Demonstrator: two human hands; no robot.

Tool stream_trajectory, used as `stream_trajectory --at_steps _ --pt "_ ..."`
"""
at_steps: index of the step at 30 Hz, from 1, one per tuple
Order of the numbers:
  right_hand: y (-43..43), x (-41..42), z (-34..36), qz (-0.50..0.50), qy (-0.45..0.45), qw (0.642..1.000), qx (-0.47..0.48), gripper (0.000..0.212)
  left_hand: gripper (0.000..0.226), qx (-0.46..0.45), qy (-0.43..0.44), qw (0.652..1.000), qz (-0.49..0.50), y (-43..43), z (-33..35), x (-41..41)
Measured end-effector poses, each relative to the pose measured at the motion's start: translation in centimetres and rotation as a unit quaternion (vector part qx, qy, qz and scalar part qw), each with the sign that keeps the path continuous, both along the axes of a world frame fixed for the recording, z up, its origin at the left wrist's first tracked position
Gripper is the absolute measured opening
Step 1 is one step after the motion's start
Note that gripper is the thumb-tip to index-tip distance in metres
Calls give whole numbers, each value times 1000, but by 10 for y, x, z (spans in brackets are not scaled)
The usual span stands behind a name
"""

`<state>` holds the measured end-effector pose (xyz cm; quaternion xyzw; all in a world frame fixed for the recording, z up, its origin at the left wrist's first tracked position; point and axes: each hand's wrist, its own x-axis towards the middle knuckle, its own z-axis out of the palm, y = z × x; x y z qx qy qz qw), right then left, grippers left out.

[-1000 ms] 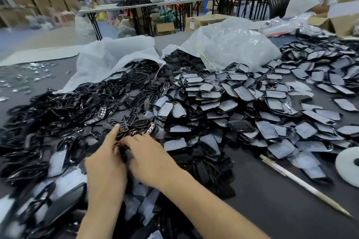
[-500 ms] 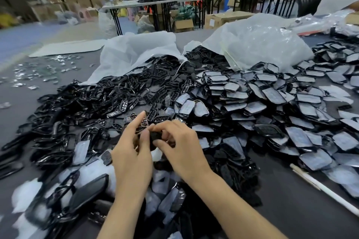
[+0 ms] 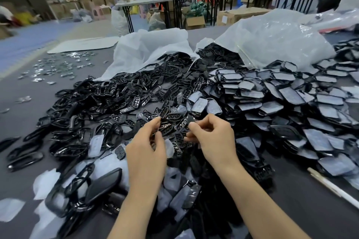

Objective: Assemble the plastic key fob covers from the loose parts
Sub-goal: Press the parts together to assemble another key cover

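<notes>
Grey table is lying under a huge heap of loose black parts, and two white bags are spilling more of them at the back. Someone's two hands are hanging just above the middle of the heap. A moment ago they were pressed close together around one small dark bit; now they are coming apart. The left hand is pinching a black button piece with little holes in it, between thumb and fingertip, and that piece is sitting up off the heap between the two hands. The right hand is curling its fingers tight, but I cannot tell if anything is in them. I am guessing the piece is now picked out, and a matching flat cover from the right side is still waiting to be found and snapped on
</notes>
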<state>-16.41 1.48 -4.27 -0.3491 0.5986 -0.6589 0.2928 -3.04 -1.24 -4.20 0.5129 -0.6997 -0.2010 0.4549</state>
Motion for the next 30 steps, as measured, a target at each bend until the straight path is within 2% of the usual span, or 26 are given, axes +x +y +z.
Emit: stream_trajectory --at_steps 1,3,4,6,10,13,15,17,19,22,25,27,28,30 --pt "0 0 -1 1 -3 1000 0 25 38 -6 -87 996 30 0 1 2" --pt "-1 1 -2 5 10 1000 0 25 46 52 -257 962 79 -2 1 5" --pt "-1 1 -3 8 19 1000 3 25 49 97 -295 947 84 -2 2 5" --pt "0 1 -4 13 26 999 12 26 49 141 -298 942 68 -4 1 5" --pt "1 -4 -4 14 32 999 17 28 48 110 -284 950 62 -33 7 20" --pt "0 -6 -4 23 19 1000 10 26 48 130 -334 929 92 -69 16 40" --pt "0 -6 -4 34 7 999 7 24 40 159 -361 916 79 -86 23 50" --pt "0 -7 -5 42 -2 999 4 25 26 158 -356 919 61 -98 27 58" --pt "-1 -7 -5 47 -2 999 2 25 19 136 -331 933 44 -102 29 62" --pt "-2 -5 -4 50 14 999 10 24 23 78 -274 957 50 -99 35 63" --pt "0 -3 0 49 11 999 6 23 20 40 -169 983 52 -86 48 55" --pt "3 -2 8 47 15 999 -15 24 14 94 -16 995 7 -66 51 38" --pt "4 -1 12 47 18 998 -31 24 15 148 82 985 -31 -53 48 27" --pt "6 -1 20 46 28 997 -61 24 21 237 253 933 -93 -26 36 2"
